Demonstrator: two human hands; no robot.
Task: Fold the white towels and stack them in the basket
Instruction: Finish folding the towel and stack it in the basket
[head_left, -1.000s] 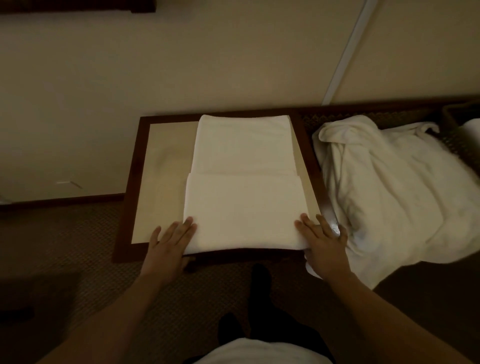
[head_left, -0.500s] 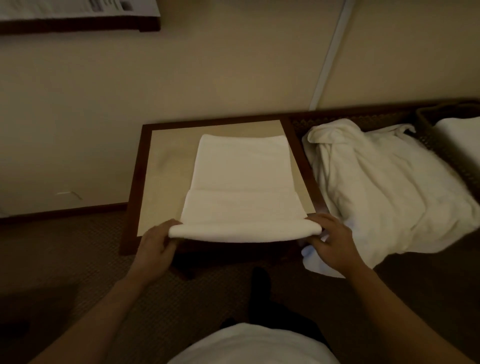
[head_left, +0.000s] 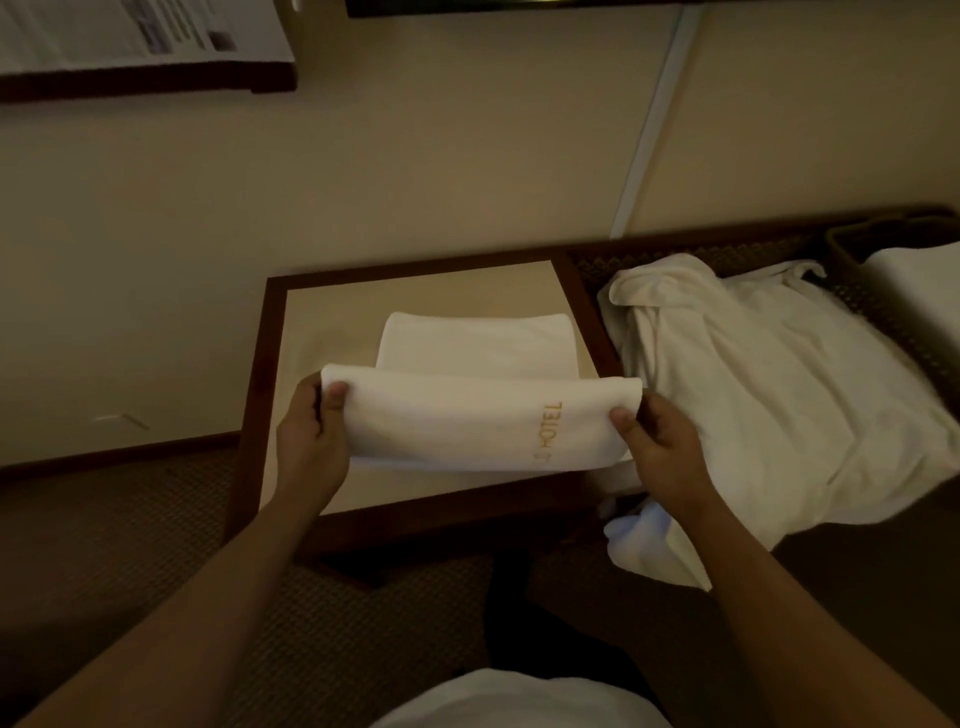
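Left hand (head_left: 310, 441) and right hand (head_left: 658, 451) each pinch an end of the white towel (head_left: 467, 421), lifted mid-frame above the table (head_left: 332, 332), hands spread apart.

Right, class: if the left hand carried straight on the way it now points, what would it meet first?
The left hand points away from the person. It would probably first meet bare table beside the towel it grips, then the wall; depth is uncertain.

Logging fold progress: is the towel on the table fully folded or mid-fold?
Mid-fold. Both hands, left and right, hold the towel's near part raised, curling toward the far part, which lies flat on the table.
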